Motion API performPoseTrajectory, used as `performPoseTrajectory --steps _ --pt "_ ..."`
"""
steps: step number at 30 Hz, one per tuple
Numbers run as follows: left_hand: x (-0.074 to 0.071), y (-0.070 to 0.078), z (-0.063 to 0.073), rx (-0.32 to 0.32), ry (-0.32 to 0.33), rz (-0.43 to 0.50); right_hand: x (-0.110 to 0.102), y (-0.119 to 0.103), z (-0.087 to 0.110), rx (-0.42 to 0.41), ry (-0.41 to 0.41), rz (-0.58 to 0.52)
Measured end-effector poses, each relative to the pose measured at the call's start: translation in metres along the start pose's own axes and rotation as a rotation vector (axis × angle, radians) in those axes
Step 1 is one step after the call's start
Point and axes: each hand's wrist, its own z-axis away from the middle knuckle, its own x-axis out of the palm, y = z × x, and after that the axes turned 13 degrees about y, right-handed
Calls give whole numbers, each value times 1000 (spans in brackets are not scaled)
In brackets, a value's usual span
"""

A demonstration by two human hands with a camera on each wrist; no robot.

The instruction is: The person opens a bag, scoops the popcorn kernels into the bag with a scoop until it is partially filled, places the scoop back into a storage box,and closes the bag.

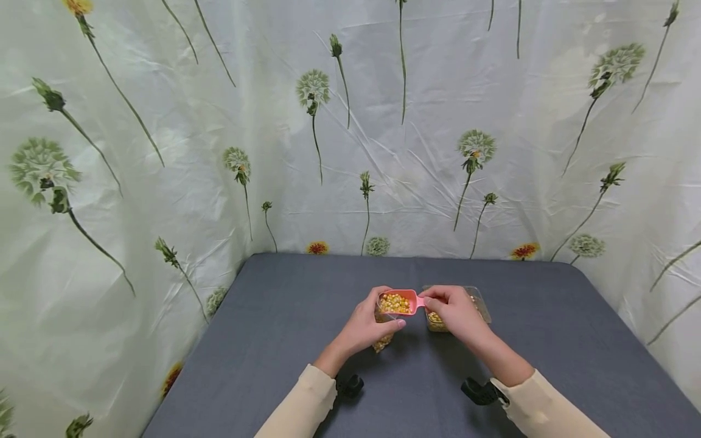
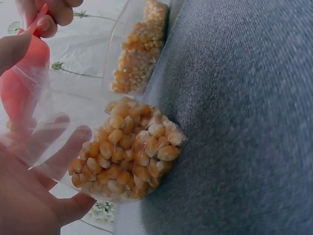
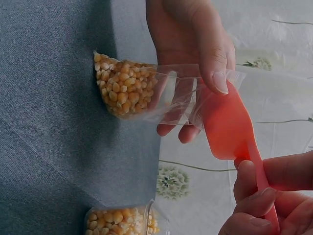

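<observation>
My left hand (image 1: 366, 325) grips a clear plastic bag (image 2: 124, 156) near its mouth, thumb on the near side and fingers around the other. Yellow corn kernels fill the bag's lower part, which hangs down close to the table. In my right hand (image 1: 460, 313), the handle of a pink scoop (image 3: 229, 128) is pinched between thumb and fingers. Corn kernels (image 1: 394, 302) lie in the scoop, whose front end sits in the bag's opening, by the left thumb. Partly behind the right hand stands a clear box (image 1: 483, 304) that also contains corn kernels.
A dark grey cloth covers the table (image 1: 306, 304). Behind and beside it hangs a pale curtain (image 1: 350, 152) printed with dandelions. Black wrist devices (image 1: 481, 392) show below both forearms, near the cream sleeves (image 1: 306, 395).
</observation>
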Motion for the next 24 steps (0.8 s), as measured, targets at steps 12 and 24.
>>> performPoseTrajectory --steps 12,24 --pt "0 3 -1 13 -7 -8 -2 -6 -1 -42 -3 80" --pt "2 4 -1 27 7 -26 -5 -13 -3 -59 -22 128"
